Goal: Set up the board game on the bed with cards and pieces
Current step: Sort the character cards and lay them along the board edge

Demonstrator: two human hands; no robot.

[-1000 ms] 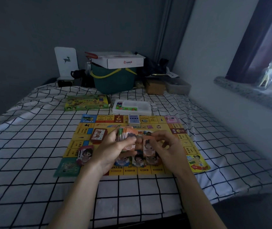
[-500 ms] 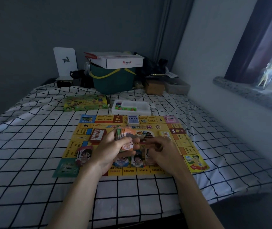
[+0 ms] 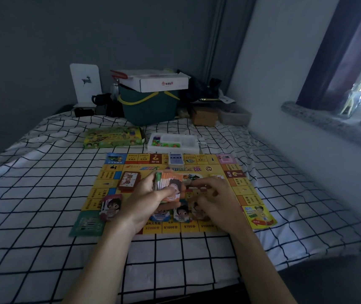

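Note:
A yellow game board (image 3: 236,189) lies flat on the checked bedsheet. My left hand (image 3: 146,200) grips a thick stack of play-money cards (image 3: 170,183) above the board's middle, thumb across the top card. My right hand (image 3: 214,200) hovers low beside it, fingers curled over the row of face cards (image 3: 183,212) along the board's near edge; whether it pinches a card is hidden. A purple card pile (image 3: 110,207) lies at the left, a red deck (image 3: 128,181) further in, and a blue deck (image 3: 176,159) at the far edge.
Beyond the board sit the green game box (image 3: 114,137) and a white tray of coloured pieces (image 3: 173,143). A green basket (image 3: 149,108) under a white carton, and other clutter, line the bed's head. A wall and window ledge (image 3: 328,126) run along the right.
My right hand has dropped from beside the stack down to the row of face cards on the board. My left hand kept the stack nearly still.

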